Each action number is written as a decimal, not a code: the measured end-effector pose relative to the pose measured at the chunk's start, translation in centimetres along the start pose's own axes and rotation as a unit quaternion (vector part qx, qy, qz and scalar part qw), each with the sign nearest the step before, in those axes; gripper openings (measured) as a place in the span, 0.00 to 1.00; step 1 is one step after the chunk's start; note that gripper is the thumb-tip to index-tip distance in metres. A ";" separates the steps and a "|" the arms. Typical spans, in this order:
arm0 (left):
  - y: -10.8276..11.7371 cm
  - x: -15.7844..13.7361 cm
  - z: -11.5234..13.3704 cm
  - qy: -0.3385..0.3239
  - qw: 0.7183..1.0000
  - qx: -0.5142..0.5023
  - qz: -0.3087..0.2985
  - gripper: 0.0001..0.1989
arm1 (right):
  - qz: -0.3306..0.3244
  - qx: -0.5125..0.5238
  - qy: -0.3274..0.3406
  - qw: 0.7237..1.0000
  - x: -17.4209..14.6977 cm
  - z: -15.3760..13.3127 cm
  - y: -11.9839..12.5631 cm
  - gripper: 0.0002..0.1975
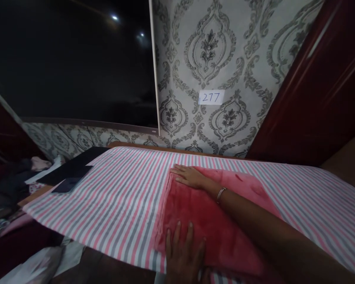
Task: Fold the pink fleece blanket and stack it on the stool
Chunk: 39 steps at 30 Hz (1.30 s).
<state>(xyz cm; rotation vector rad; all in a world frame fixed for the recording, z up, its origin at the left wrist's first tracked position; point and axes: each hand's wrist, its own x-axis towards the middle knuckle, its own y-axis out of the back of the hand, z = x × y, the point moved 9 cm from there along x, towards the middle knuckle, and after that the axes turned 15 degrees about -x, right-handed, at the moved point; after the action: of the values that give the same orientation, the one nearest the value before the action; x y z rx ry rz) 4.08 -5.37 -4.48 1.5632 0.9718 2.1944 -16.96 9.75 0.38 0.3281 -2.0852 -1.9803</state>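
A folded red plush cloth [192, 207] lies on the striped sheet [121, 197], its layered edge to the left and a paler pink area along its far and right parts. My right hand [191, 176], with a bangle at the wrist, rests flat on its far left corner, fingers stretched toward the left. Near the front edge, my left hand [184, 252] lies on the cloth with fingers spread and pointing away from me. Both hands are open and hold nothing. My right forearm covers some of the cloth's right side.
A dark phone-like slab [67, 185] lies at the table's left end beside a black flat panel [77, 167]. Piled clothes [10, 185] are at far left. Behind are a large dark television [77, 63] and a wall label [211, 97] reading 277.
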 end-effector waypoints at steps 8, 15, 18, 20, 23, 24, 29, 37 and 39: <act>1.0 0.4 0.3 -0.011 0.996 -0.011 0.091 0.27 | 0.059 0.043 -0.314 0.947 0.1 7.0 0.0 0.35; 1.3 0.7 0.5 -0.008 0.995 -0.021 0.101 0.25 | 0.076 0.139 -0.270 0.950 0.7 8.4 -0.6 0.26; 1.2 0.7 0.4 -0.012 0.995 -0.018 0.094 0.25 | 0.090 0.186 -0.249 0.946 1.7 8.6 -1.1 0.20; 1.2 0.6 0.3 -0.014 0.995 -0.019 0.092 0.25 | 0.116 0.200 -0.252 0.940 2.1 8.9 -1.1 0.17; 1.1 0.6 0.4 -0.013 0.997 -0.008 0.073 0.26 | 0.177 0.193 -0.277 0.925 1.8 9.8 -0.5 0.14; 1.2 0.6 0.4 -0.012 0.998 -0.005 0.065 0.26 | 0.197 0.186 -0.286 0.919 1.5 10.0 -0.1 0.15; 1.9 1.2 0.9 0.006 0.999 -0.028 0.041 0.27 | 0.265 0.144 -0.276 0.913 -0.3 8.5 2.9 0.22; 1.9 1.5 0.9 0.026 0.998 -0.056 0.019 0.28 | 0.109 0.003 -0.075 0.991 -6.5 -3.0 3.5 0.31; 1.9 1.5 1.0 0.024 0.998 -0.054 0.014 0.29 | 0.075 -0.016 -0.075 0.994 -9.6 -3.9 2.7 0.31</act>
<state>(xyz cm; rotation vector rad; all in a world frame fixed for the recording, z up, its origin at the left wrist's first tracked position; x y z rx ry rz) 4.76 -5.54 -1.89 1.4914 0.8341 2.2732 -6.59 9.34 3.06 0.0140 -2.0946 -2.0024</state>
